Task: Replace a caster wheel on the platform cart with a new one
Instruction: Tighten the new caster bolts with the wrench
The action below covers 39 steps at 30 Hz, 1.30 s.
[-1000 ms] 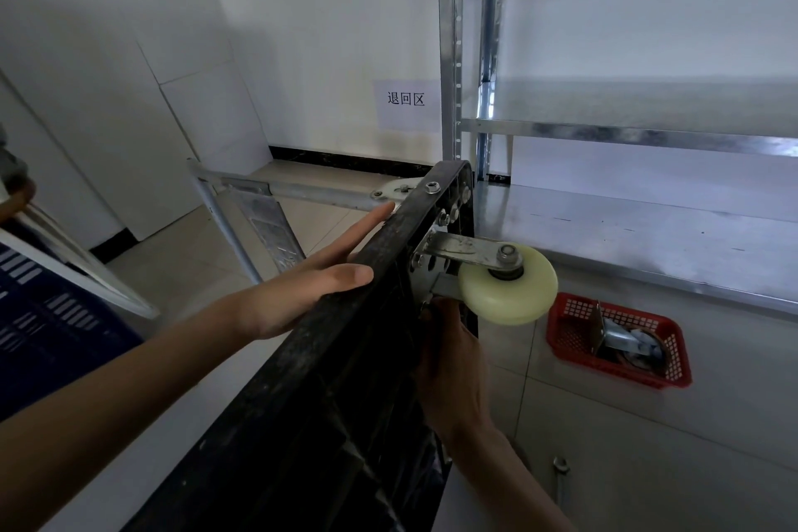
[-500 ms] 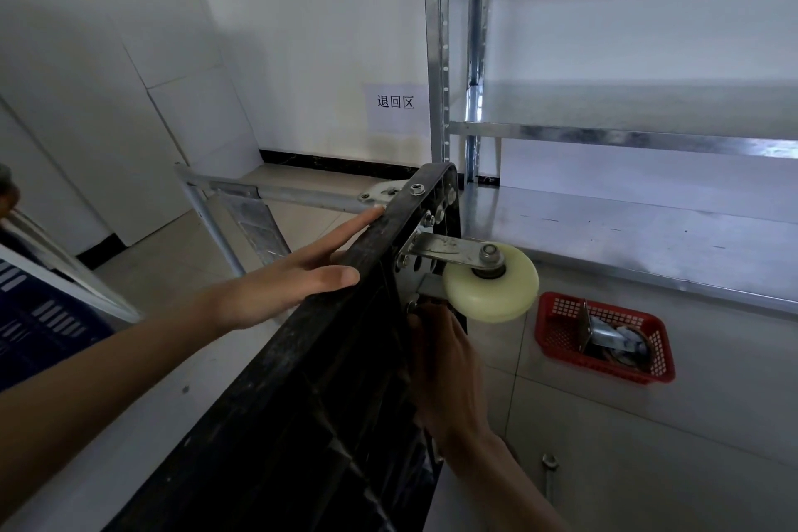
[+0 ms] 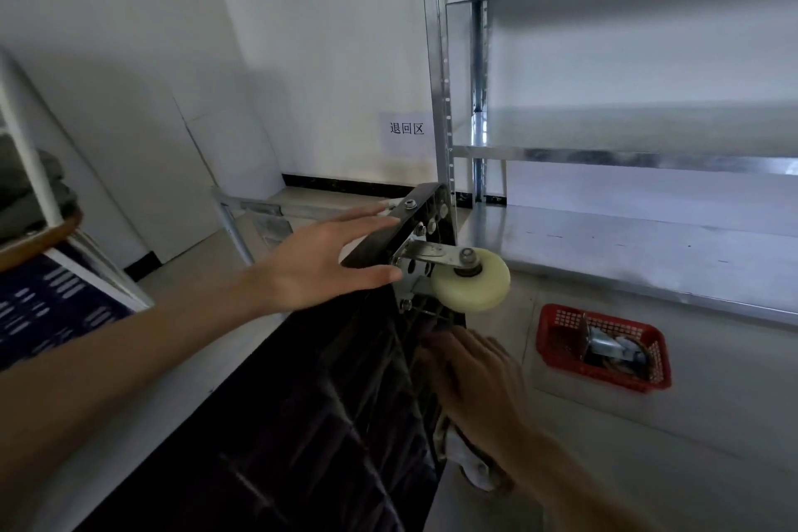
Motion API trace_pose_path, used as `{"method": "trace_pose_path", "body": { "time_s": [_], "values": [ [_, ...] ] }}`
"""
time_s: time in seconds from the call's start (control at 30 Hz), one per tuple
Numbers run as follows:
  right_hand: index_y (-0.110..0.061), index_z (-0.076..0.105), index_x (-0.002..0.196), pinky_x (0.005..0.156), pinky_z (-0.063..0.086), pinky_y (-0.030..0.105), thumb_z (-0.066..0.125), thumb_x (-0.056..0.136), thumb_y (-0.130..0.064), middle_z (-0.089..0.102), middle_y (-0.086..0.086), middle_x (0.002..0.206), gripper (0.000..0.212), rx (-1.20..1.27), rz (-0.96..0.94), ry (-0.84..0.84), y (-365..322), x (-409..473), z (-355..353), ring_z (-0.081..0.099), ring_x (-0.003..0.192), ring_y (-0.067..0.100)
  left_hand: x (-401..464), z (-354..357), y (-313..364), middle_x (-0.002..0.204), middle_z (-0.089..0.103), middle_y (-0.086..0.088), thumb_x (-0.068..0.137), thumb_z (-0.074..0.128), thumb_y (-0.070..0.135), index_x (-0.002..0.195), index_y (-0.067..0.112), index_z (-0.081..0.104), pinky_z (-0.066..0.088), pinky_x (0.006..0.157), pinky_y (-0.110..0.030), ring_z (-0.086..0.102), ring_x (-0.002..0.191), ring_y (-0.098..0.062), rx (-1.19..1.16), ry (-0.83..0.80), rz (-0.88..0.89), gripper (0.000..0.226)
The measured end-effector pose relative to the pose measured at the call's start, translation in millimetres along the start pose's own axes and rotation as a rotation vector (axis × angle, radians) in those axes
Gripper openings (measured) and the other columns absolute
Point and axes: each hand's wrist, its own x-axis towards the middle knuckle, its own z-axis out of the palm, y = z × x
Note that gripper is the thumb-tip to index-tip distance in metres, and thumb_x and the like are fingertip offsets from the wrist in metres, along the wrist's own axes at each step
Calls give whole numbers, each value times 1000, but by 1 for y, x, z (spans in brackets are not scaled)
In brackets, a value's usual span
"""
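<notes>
The black platform cart (image 3: 328, 423) stands tipped on its edge, underside facing right. A cream caster wheel (image 3: 473, 287) in a metal bracket (image 3: 427, 251) is bolted at its top corner. My left hand (image 3: 321, 261) lies flat against the cart's top edge, fingers straight, beside the bracket. My right hand (image 3: 470, 376) is below the wheel on the underside with curled fingers at the cart's ribs; what they hold is hidden. A second caster (image 3: 609, 348) lies in a red basket (image 3: 557, 337) on the floor.
A galvanised metal shelving rack (image 3: 626, 238) stands right behind the cart, its low shelf close to the wheel. The cart's folded handle (image 3: 242, 220) lies on the tiled floor at the back left. A white frame and blue panel (image 3: 52, 298) are at far left.
My left hand has slid up onto the cart's top edge, closer to the bracket. My right hand has dropped lower, away from the bracket bolts. The view has tilted upward.
</notes>
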Motion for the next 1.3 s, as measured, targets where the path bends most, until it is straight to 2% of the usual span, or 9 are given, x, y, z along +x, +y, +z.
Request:
{"method": "trace_pose_path", "body": {
  "time_s": [0.1,0.23,0.37,0.53,0.67,0.83,1.07,1.2,1.3],
  "values": [
    [-23,68,103,71,36,20,50,103,-37,68,-9,98,22,-38,-132,69,2,30,-37,59,83,8,6,2,23,153,34,29,82,58,73,146,42,46,31,115,-25,33,137,9,82,63,35,72],
    [-18,71,101,72,40,21,53,102,-31,70,-3,93,23,-180,-318,116,18,64,-94,62,77,10,15,16,59,141,54,14,92,63,53,140,32,56,47,101,-33,55,124,-8,122,218,99,53],
    [-18,73,100,67,39,24,57,101,-27,70,-4,93,18,-289,-274,177,57,72,-143,64,79,14,26,58,98,127,62,7,91,65,37,132,26,62,46,84,-27,61,108,-14,73,327,68,43],
    [-20,71,101,65,39,25,55,102,-26,70,-5,94,17,-350,-133,142,98,36,-159,64,81,14,30,131,142,121,64,5,91,67,34,130,23,62,49,81,-27,57,97,-4,-80,331,98,41],
    [-21,70,105,73,43,27,54,102,-30,69,-5,101,19,-384,-89,41,134,-16,-152,64,86,15,21,198,151,127,60,10,92,64,40,135,27,59,50,85,-29,57,107,-7,-162,236,46,45],
    [-25,60,128,96,49,38,41,101,-50,66,0,126,41,-408,130,-291,173,-94,-120,64,109,20,7,280,134,139,54,9,96,59,44,144,29,50,50,95,-34,56,119,-13,-151,31,-46,51],
    [-29,54,138,98,48,34,39,100,-57,60,-3,137,50,-403,200,-575,210,-186,-58,60,120,15,-6,390,111,143,54,2,92,62,46,144,23,51,48,98,-37,55,126,-24,-105,-189,-193,59],
    [-30,49,144,107,40,35,43,102,-53,53,-4,146,48,-354,304,-695,225,-219,-28,52,130,15,-11,443,96,120,61,-5,92,56,43,120,19,62,53,82,-40,62,109,-29,-136,-293,-282,37],
    [-30,48,145,108,37,34,41,103,-53,51,-7,147,48,-332,379,-729,240,-240,-13,51,131,14,-13,492,81,102,59,-4,82,38,50,95,22,52,44,66,-34,62,96,-29,-122,-407,-341,34]
  ]
}}
